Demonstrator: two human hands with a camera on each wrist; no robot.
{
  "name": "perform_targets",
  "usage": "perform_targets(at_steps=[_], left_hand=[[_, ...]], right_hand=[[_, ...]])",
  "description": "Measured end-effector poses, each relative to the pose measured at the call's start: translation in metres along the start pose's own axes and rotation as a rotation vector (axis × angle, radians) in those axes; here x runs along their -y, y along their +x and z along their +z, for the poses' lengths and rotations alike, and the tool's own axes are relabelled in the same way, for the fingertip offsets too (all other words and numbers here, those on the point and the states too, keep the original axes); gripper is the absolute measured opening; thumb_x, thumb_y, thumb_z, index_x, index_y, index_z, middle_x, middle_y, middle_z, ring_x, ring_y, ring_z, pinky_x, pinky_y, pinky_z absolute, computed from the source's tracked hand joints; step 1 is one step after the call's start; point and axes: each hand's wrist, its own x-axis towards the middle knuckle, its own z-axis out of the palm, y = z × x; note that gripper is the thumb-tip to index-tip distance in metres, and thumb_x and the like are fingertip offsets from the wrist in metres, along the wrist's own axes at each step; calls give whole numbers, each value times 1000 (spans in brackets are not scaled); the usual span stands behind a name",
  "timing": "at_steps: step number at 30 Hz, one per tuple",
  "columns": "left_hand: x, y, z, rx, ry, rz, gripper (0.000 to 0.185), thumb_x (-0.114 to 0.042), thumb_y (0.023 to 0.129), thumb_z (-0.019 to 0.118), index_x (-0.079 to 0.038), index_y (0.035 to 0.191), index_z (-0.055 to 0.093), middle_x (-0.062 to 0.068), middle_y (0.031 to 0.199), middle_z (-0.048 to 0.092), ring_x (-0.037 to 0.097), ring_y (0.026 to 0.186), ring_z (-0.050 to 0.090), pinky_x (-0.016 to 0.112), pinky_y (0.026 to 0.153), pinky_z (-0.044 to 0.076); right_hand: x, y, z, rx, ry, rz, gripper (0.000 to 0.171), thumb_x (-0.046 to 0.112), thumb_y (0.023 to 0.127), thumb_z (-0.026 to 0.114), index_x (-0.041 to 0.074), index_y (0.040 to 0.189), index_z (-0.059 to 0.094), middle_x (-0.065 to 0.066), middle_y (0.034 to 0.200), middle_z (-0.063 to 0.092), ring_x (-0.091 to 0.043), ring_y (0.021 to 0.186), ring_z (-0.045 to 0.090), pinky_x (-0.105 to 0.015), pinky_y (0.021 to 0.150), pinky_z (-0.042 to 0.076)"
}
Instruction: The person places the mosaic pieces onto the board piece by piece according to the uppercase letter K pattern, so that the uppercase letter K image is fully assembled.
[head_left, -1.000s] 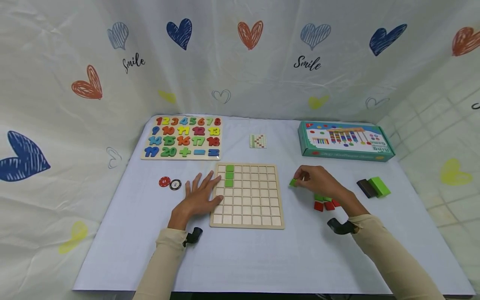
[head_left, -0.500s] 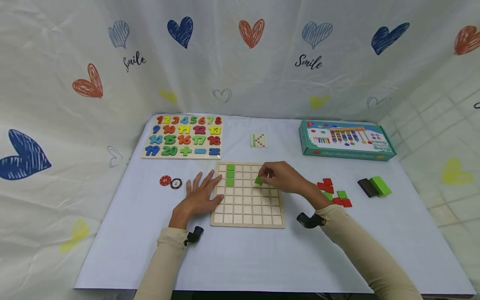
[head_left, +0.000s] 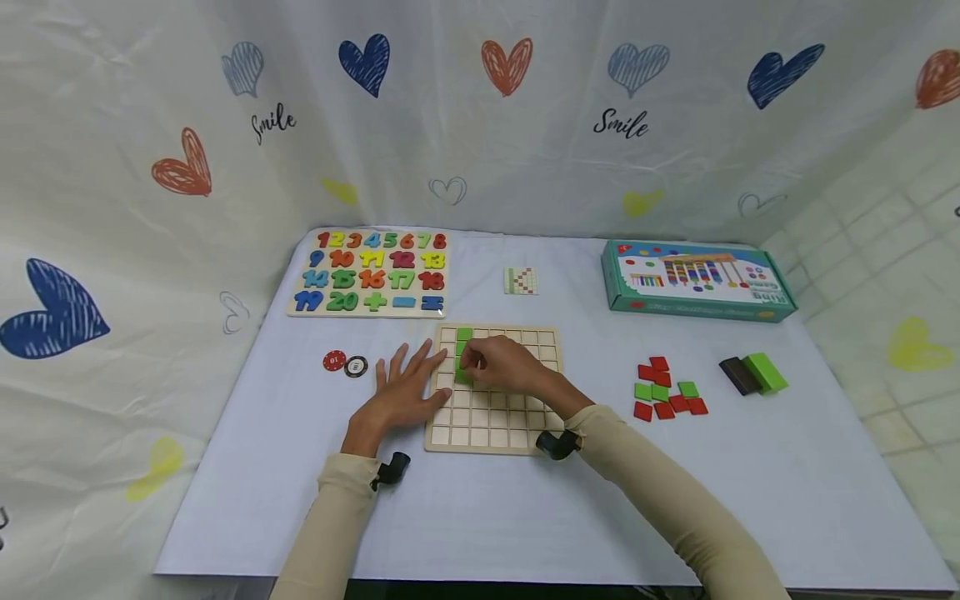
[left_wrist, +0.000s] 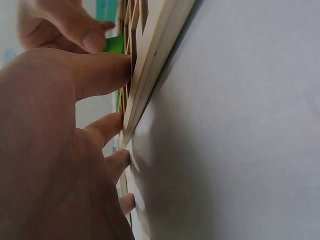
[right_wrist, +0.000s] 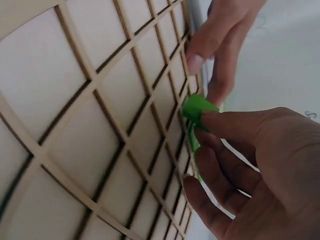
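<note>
A wooden grid board (head_left: 495,425) lies at the middle of the table, with green square tiles in its second column from the left. My right hand (head_left: 504,365) is over that column and pinches a green tile (right_wrist: 198,107) between thumb and finger. In the right wrist view the tile is tilted at the edge of a cell. My left hand (head_left: 401,393) rests with spread, straight fingers on the board's left edge; in the left wrist view its thumb (left_wrist: 107,72) touches the frame. The pinching hand partly hides the lower green tiles in the head view.
Loose red and green tiles (head_left: 660,392) lie right of the board, beside dark and green blocks (head_left: 767,372). A number puzzle (head_left: 367,273), a small pattern card (head_left: 521,281) and a teal box (head_left: 697,281) stand behind. Two round chips (head_left: 345,363) are at left.
My right hand has carried the green tile leftward from beside the loose tiles, across the board to the green column. My left hand has stayed on the board's left edge.
</note>
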Motion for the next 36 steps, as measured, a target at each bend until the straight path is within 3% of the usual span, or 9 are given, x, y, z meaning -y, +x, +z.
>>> perform_targets(at_steps=[9, 16, 36], left_hand=[[3, 2, 0, 5, 9, -8, 75, -51, 104, 55, -29, 170, 27, 0, 180, 6, 39, 164, -9, 74, 123, -9], [3, 3, 1, 12, 7, -15, 75, -50, 104, 56, -28, 170, 27, 1, 180, 6, 39, 164, -9, 74, 123, -9], [-6, -2, -3, 14, 30, -16, 74, -47, 105, 58, -28, 170, 29, 3, 180, 8, 41, 164, -6, 75, 123, -6]], right_hand=[[-2, 0, 8, 9, 16, 32, 8, 14, 99, 77, 10, 105, 76, 2, 95, 73, -9, 83, 64, -28, 77, 56], [-3, -1, 13, 2, -27, 16, 5, 16, 99, 77, 12, 96, 78, 3, 95, 71, -9, 85, 64, -28, 76, 55], [1, -9, 10, -52, 19, 32, 5, 16, 99, 77, 13, 102, 76, 6, 95, 73, -8, 81, 64, -27, 73, 54]])
